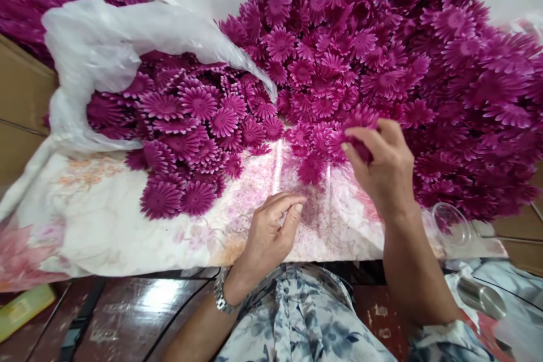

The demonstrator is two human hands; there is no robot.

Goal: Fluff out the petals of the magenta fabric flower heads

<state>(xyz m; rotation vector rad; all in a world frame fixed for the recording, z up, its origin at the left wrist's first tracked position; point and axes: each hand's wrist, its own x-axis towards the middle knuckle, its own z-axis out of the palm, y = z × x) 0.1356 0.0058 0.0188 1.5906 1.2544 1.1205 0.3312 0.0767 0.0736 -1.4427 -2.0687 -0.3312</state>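
Note:
My right hand [384, 167] is closed at the lower edge of a large heap of magenta artificial flowers [322, 62], its thumb and fingertips pinching an artificial flower [363, 151] that is slightly blurred. Closer to my body, my left hand [274, 229] hovers over the cloth with thumb and forefinger brought together. Whatever sits in that pinch, if anything, is too small to make out. To its left, a pile of flat magenta flower heads [199, 104] spills from a white plastic bag [91, 39] onto the cloth.
A stained floral cloth [106, 198] covers the table. A clear plastic cup [452, 225] lies near the right edge, with a metal cylinder [483, 298] below it. Cardboard boxes [23, 107] flank the left side. At the lower left is a yellow-green object [25, 311].

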